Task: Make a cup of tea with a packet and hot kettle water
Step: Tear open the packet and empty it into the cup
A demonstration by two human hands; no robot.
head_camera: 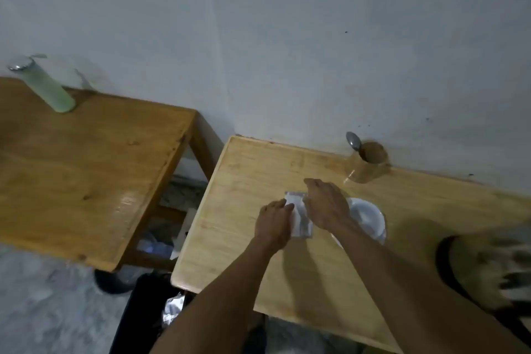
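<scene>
Item 1, packet: small, white to silvery, held between both hands above the middle of the light wooden table. I see my left hand pinching its left edge and my right hand gripping its upper right edge; both are closed on it. I judge this as the tearing step, packet not yet visibly open.

Item 2, white bowl: sits on the table just right of the packet, partly under my right wrist. Contents unclear.

Item 3, clear mug: stands at the table's far edge against the wall, holding brownish liquid with a metal spoon leaning out of it. Well apart from the hands.

Item 4, dark rounded object: at the right edge, blurred; I cannot say whether it is the kettle.

Item 5, green tumbler: far left corner of the separate darker table. Not involved.

Risks, as I judge them:
- A sharp tear may burst the packet and scatter its contents over the table rather than into a vessel, since it is held over bare wood.
- My right forearm crosses the bowl; a jerk as the seal gives could knock it.
- The packet is close to the table's left edge; spilled contents could fall to the floor.
- Blurred footage limits my judgement of grip.
</scene>
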